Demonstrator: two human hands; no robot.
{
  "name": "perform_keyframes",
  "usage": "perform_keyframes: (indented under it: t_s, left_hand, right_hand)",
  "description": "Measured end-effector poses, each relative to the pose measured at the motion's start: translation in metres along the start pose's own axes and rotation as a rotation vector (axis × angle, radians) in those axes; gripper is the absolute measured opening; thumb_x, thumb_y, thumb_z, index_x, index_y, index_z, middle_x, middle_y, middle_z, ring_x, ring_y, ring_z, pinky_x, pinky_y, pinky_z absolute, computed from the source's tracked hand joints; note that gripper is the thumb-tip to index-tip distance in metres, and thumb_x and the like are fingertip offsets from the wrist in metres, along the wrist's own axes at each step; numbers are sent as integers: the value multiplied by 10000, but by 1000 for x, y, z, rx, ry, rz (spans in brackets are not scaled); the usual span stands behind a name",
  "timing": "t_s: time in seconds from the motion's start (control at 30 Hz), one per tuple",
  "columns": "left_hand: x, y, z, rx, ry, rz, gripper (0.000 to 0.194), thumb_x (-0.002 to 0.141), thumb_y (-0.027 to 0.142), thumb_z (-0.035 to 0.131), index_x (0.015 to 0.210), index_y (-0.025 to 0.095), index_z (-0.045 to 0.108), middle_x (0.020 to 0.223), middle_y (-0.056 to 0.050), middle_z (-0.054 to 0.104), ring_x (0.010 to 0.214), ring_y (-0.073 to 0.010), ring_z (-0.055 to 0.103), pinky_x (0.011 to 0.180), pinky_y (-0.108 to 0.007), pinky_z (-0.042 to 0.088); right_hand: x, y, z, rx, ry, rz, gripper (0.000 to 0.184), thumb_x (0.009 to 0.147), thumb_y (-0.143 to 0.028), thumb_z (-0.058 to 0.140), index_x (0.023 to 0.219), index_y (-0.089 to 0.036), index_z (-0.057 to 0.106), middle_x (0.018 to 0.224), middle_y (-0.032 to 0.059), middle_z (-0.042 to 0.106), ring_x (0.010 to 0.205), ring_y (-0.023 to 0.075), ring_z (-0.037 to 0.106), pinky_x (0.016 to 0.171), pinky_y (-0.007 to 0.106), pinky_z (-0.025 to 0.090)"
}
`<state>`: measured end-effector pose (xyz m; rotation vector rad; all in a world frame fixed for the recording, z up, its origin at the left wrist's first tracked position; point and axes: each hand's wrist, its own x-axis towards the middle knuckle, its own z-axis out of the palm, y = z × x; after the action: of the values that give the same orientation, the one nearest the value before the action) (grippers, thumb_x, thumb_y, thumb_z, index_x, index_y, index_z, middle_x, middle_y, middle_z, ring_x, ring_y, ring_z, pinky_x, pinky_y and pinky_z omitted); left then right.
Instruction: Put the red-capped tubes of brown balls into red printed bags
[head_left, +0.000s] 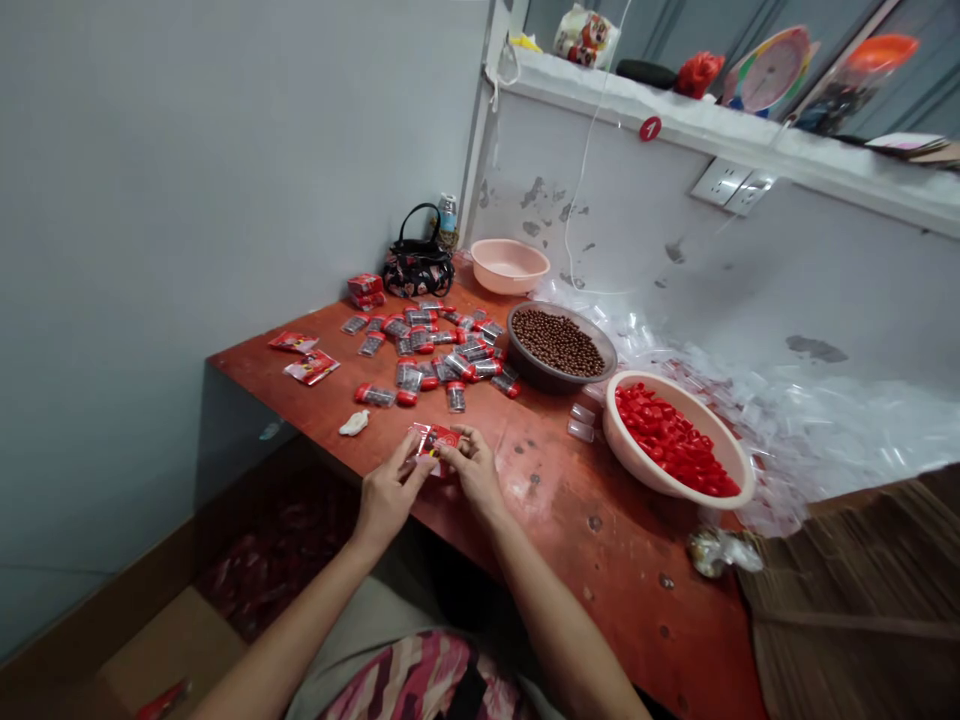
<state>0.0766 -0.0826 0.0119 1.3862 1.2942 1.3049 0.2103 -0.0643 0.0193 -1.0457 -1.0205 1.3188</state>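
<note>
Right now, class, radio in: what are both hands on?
Left hand and right hand both pinching a red printed packet. Bagged red-capped vials lie beyond, not touching.

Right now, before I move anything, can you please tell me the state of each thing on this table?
Left hand: gripping one side of the red packet.
Right hand: gripping its other side.
Red-capped vials: closed, lying scattered.
Dark bowl: full of brown beads.
Pale pink bowl: full of loose red caps.

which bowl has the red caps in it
The cream bowl, the nearest of the three to the camera, is heaped with red caps. The dark bowl behind it holds brown beads, and the pink basin by the wall shows neither.
</note>
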Motion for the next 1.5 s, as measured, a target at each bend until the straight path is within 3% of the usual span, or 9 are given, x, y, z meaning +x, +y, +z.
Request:
perform_keyframes:
  t_s: [0.1,0.2,0.3,0.43,0.6,0.67,0.77,1.0,1.5]
  left_hand:
    - [3,8,-6,-298,-173,-338,360,655,383,614,938,161,640,880,-82,660,815,-245,609,711,-355,490]
    - [6,7,-10,-422,-275,-445,259,643,350,636,754,119,674,749,-78,661,715,-192,617,681,-308,502]
    - [6,4,-13,-445,-214,-482,213,617,318,668,696,120,681,703,-83,668,663,-167,616,649,-265,502]
    - [2,1,-11,-447,-105,-527,195,598,286,691,655,101,672,666,-93,668,625,-150,615,600,-219,500]
    - [5,6,-6,-698,53,-651,108,619,177,681,633,81,633,627,-76,651,557,-130,605,538,-221,517]
    - [7,8,-4,-837,145,-693,55,654,129,646,646,83,618,619,-69,648,551,-134,609,552,-248,531]
    - [11,9,-1,-980,232,-741,13,696,99,600,702,90,608,636,-81,654,594,-169,631,564,-274,539]
    - [17,10,17,-1133,235,-726,26,725,105,573,742,106,593,673,-74,654,624,-177,637,587,-285,540]
    - [11,26,39,-1153,142,-697,21,731,136,576,718,120,570,645,-38,632,561,-131,607,535,-239,506]
  right_hand:
    - [6,-11,-6,-44,-178,77,347,649,-247,643,960,-188,501,657,-34,601,518,87,542,495,189,426]
    - [19,-20,-9,-371,-264,113,310,656,-318,634,920,-179,551,590,-34,595,479,99,538,470,198,416]
    - [43,-27,-9,-754,-59,61,266,707,-411,561,816,-170,594,671,27,629,622,165,591,545,244,429]
    - [79,-27,-6,-897,185,33,283,722,-381,537,828,-123,584,911,163,610,931,285,537,702,330,396]
    - [96,-22,-7,-887,205,79,150,631,-256,595,652,-108,591,708,132,639,760,268,594,621,302,406]
    - [85,-21,-11,-830,162,90,154,636,-274,585,636,-120,584,583,68,621,602,206,597,542,263,411]
    - [48,-21,-17,-718,117,78,208,718,-326,502,774,-135,561,622,26,624,501,128,561,478,218,420]
    - [-54,-15,-8,-177,85,65,189,720,-313,571,812,-154,527,623,-6,584,451,86,501,414,184,413]
    - [-64,-13,-8,-110,166,30,155,728,-284,576,795,-157,518,607,-30,557,418,69,477,393,175,405]
